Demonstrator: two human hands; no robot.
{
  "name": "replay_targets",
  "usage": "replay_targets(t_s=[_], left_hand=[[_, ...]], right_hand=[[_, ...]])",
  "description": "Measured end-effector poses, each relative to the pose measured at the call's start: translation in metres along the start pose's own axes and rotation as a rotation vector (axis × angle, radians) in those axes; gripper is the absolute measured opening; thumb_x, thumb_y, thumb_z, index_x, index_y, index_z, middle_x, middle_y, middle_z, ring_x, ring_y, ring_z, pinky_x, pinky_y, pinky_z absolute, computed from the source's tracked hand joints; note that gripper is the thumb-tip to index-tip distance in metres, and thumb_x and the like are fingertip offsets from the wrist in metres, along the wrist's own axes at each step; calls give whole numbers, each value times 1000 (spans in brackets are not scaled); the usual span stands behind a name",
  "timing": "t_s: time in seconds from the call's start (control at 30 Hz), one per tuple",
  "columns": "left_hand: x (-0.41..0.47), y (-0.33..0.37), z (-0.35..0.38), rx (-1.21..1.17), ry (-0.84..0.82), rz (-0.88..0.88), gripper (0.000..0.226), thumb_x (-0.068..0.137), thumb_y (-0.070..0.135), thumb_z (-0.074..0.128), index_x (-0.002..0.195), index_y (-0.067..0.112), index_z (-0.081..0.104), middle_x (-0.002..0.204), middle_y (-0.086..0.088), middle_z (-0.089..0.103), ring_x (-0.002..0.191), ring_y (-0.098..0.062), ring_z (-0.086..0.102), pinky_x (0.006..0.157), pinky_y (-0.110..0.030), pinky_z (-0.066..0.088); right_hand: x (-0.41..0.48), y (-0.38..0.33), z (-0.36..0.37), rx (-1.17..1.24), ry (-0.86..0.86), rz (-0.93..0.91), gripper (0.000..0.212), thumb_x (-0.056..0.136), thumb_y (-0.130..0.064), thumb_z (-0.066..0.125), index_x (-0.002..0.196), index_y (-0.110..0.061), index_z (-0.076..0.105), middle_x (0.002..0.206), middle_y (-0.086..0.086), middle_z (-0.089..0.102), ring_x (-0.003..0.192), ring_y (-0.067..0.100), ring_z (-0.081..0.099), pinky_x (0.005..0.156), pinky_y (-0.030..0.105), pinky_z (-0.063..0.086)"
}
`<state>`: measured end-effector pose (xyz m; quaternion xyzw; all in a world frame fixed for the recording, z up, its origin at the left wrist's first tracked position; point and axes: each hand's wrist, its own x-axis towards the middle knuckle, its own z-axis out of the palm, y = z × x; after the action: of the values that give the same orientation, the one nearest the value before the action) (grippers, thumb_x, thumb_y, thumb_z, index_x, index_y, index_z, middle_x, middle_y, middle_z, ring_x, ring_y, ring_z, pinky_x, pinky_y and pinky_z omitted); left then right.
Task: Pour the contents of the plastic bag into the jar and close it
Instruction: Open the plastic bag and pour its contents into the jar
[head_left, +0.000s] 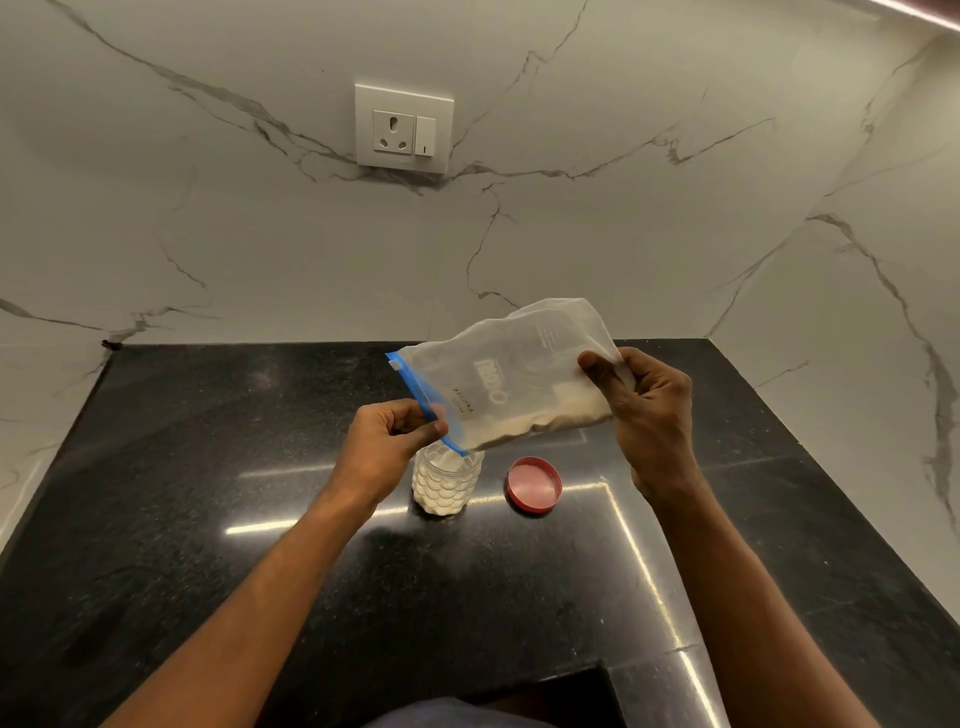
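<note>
A clear plastic bag (511, 374) with a blue zip strip is held tilted above the counter, its zip end lowest and right over the mouth of the jar (445, 483). Pale grains lie along the bag's lower edge. My left hand (392, 441) pinches the blue zip end just above the jar. My right hand (644, 410) grips the bag's raised far end. The jar is clear and ribbed, stands upright with no lid, and holds pale grains. Its red lid (534, 485) lies flat on the counter just to the jar's right.
The black stone counter (208, 467) sits in a corner of white marbled walls. A wall socket (402, 127) is set in the back wall above. A cut-out edge of the counter lies near me at the bottom centre.
</note>
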<state>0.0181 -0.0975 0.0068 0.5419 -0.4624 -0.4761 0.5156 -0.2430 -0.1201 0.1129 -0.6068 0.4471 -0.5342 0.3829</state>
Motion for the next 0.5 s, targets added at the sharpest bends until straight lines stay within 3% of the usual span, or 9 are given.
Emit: replay_targets(t_s=[0.3,0.5], left_hand=[[2,-1,-1,-14,2,0,21,93,9,76,113,14,79,108,5,83,102,-6,78,81,-19,61],[1,-2,0,-33,-6,-11,20,93,9,76,112,16,79,107,6,83,102,-6,78,79,-18,60]], right_hand=[[0,-1,-1,-9,-18,9,18,90,-35,72,95,-17,76,91,15,73,77,21,71,65,28,61],[2,-3,-5,-17,-60,19,11,95,-30,71,97,-21,77,90,2,78,78,16,74,66,25,62]])
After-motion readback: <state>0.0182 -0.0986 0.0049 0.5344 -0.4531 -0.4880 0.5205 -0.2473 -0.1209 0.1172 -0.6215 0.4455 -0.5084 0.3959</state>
